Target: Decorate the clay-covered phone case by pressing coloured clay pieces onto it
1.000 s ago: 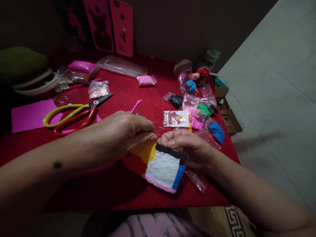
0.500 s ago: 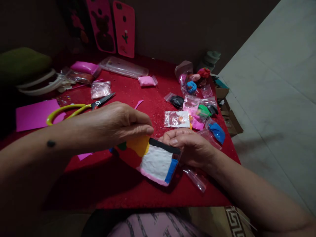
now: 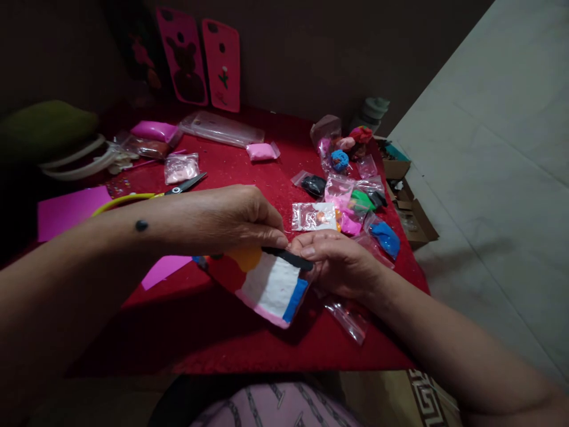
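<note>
Clay-covered panel [image 3: 267, 284], patched in white, blue, pink, yellow and black, sits low over the near middle of the red glitter table [image 3: 249, 350], held between both hands. My left hand [image 3: 231, 219] pinches its black top edge with thumb and forefinger closed on it; my right hand [image 3: 340, 264] cups the right end, fingers curled around it. Behind, I see yellow-handled scissors [image 3: 146, 194], a pink sheet [image 3: 71, 210], a clear phone case [image 3: 222, 127], bagged clay pieces [image 3: 351, 201] and two pink phone cases [image 3: 200, 56] leaning on a dark wall. Pale floor tiles [image 3: 498, 148] lie to the right. Compared with a second ago, the panel has shifted left and away from me, and my left forearm now hides most of the scissors.
</note>
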`<state>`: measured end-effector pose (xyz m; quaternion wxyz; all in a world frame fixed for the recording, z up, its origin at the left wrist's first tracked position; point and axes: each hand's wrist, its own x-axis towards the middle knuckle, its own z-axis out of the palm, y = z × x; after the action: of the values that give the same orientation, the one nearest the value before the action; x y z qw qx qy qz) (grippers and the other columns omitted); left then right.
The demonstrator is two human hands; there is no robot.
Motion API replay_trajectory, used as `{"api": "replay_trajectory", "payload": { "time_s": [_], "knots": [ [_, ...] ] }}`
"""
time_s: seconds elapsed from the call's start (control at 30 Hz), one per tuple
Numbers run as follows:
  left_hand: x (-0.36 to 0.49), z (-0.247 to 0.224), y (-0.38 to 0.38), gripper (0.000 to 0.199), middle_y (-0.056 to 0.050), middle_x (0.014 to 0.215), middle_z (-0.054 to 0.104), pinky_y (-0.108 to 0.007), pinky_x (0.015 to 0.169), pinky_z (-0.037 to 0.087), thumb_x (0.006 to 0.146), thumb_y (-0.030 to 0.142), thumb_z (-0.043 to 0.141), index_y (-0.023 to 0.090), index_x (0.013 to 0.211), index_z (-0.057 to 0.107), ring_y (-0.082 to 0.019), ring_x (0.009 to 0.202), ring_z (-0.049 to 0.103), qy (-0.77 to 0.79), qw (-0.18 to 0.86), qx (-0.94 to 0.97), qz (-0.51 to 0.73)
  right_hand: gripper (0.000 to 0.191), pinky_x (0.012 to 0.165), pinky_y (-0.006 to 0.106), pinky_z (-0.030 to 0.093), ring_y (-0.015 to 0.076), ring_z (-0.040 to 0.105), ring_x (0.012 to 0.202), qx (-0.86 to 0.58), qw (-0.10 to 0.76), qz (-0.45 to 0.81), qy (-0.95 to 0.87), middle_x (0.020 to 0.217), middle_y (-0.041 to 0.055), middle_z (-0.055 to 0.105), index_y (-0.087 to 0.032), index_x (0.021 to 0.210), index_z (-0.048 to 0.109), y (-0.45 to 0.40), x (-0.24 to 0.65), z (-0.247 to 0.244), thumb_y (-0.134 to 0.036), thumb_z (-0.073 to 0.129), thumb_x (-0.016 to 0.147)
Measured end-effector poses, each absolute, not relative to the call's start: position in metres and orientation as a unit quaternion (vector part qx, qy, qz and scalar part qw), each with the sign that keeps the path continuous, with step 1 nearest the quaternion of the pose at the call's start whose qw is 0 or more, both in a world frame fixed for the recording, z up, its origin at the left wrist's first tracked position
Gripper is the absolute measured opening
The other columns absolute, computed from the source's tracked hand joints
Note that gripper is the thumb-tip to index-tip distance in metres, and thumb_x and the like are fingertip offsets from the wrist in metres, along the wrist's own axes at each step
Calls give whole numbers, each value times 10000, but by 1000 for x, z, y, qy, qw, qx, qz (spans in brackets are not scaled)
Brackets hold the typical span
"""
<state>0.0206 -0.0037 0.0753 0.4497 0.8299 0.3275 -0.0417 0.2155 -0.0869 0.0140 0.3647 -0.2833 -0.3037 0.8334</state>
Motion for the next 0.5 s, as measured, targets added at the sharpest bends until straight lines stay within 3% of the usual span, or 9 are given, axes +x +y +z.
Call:
{"api": "replay_trajectory", "payload": {
  "time_s": [0.4,0.5],
  "knots": [
    [21,83,-8,303,6,552,574,-187,400,284,825,416,544,189,660,656,-84,457,443,343,356,868,-51,136,495,192,483,97,587,511,-352,367,789,-344,592,6,636,-126,676,639,-86,212,13,-225,732,672],
    [19,84,-7,296,8,556,588,-184,407,294,830,405,547,189,661,660,-81,458,450,349,350,868,-55,123,541,243,531,128,625,537,-319,346,814,-341,621,29,655,-110,706,653,-86,213,11,-229,682,718]
  ]
}}
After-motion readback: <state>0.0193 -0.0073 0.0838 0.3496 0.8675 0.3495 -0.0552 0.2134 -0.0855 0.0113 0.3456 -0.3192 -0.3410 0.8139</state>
